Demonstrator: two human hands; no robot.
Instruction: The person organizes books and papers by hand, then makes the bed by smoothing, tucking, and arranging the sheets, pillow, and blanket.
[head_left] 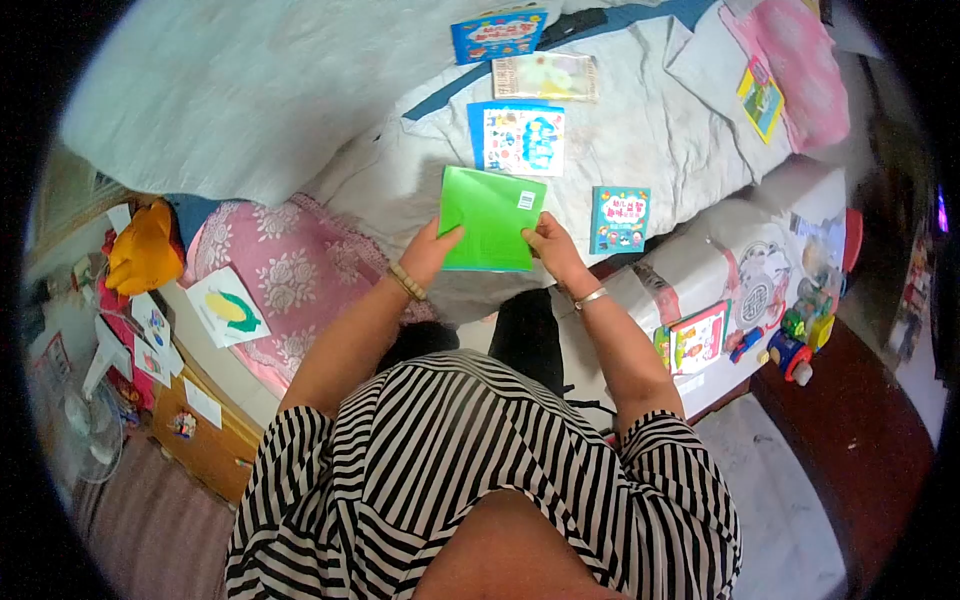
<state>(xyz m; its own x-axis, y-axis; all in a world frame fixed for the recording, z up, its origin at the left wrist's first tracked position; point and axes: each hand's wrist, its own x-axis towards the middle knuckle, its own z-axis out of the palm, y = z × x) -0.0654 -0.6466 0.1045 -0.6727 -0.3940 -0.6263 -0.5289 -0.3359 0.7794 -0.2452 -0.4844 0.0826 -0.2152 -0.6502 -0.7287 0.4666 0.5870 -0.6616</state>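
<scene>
A green book (490,215) with a small white barcode label is held up in front of me by both hands. My left hand (432,250) grips its left edge, thumb on the green cover. On the opposite edge, my right hand (550,245) pinches it near the label. Just beyond lies a white-and-blue picture book (525,140) on top of a blue one. Right of my right hand rests a teal children's book (620,220). Farther back are a pale book with a flower picture (545,77) and a blue book standing partly open (498,38).
Wrinkled white cloth (640,110) covers the surface under the books. A yellow book (761,98) leans by pink fabric at the back right. More books (698,338) and colourful toys (790,352) sit at right. A corn card (230,306) lies on pink floral cloth (290,262) at left.
</scene>
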